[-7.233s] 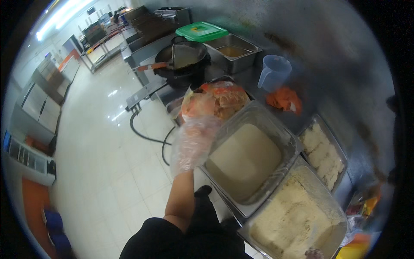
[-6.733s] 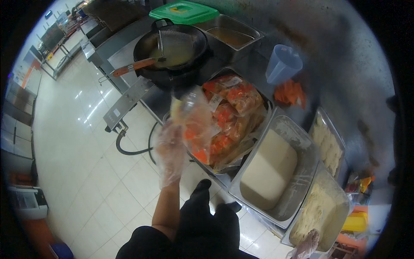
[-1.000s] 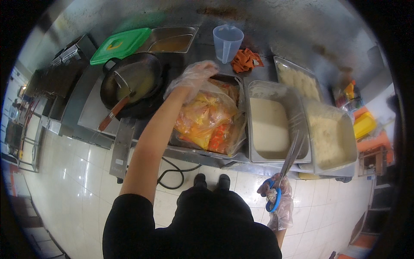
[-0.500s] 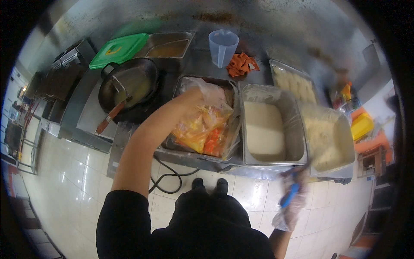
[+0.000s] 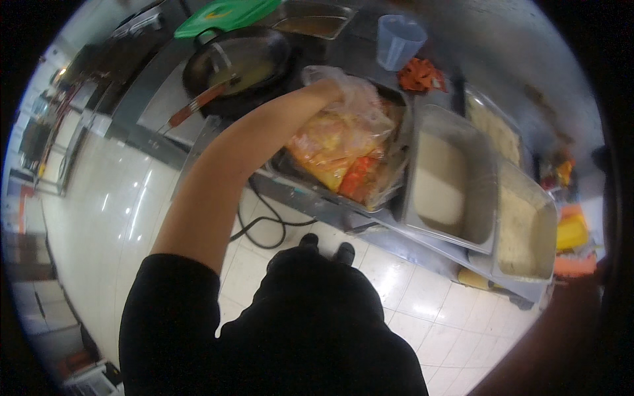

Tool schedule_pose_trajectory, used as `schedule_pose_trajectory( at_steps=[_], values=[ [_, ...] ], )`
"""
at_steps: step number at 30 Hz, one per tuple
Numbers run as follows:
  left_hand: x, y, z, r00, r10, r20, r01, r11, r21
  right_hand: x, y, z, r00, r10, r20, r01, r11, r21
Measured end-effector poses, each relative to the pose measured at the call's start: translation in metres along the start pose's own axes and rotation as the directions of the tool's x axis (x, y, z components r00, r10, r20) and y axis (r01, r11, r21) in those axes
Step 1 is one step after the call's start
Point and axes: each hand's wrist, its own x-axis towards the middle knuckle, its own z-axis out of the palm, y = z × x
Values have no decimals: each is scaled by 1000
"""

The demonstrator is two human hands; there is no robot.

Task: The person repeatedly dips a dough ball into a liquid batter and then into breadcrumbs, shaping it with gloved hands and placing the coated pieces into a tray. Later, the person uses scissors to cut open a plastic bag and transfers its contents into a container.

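Observation:
My left forearm reaches across to a metal tray at the middle of the counter. My left hand [image 5: 360, 102], wrapped in loose clear plastic, lies at a clear plastic bag [image 5: 330, 148] with yellow and orange contents. The plastic hides its fingers, so whether it grips the bag cannot be told. A bright orange-red patch [image 5: 358, 177] shows at the tray's near side. My right forearm is a dark blur at the lower right; its hand is lost past the dark rim. Nearest to that arm stands a container of pale, flour-like powder [image 5: 525, 231].
A deep metal pan [image 5: 485, 198] holds whitish liquid beside the tray. Behind are a tray of pale pieces [image 5: 492, 125], a clear jug [image 5: 399, 43] and an orange cloth [image 5: 421, 74]. To the left, a black wok [image 5: 271, 56] holds oil and a wooden-handled utensil [image 5: 198, 104]. A green lid [image 5: 224, 14] lies beyond.
The view has turned, shifting the counter up and right. My right hand, earlier gloved in clear plastic with something blue at it, has swung outward from the lower right. My left hand stays at the bag.

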Motion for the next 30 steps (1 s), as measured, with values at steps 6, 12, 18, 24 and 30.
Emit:
schedule_pose_trajectory(
  at_steps=[6,12,18,24,30],
  values=[
    [-5,-4,3,994,82,-69,-88,992,-88,9,-1,-12,1000,8,-7,-8,1000,4],
    [-10,9,0,997,-73,-26,73,997,-19,5,-2,-2,997,6,-78,-1,998,67],
    [-18,15,-4,994,-97,-51,93,993,-74,0,-11,-5,997,27,-79,-19,995,98],
    [-17,0,-2,1000,-7,-18,6,998,-55,-10,-8,-2,995,45,-86,-34,992,125],
    [-2,3,4,989,-133,70,127,988,84,-10,-6,-13,996,43,-79,-34,993,111]
  ],
)
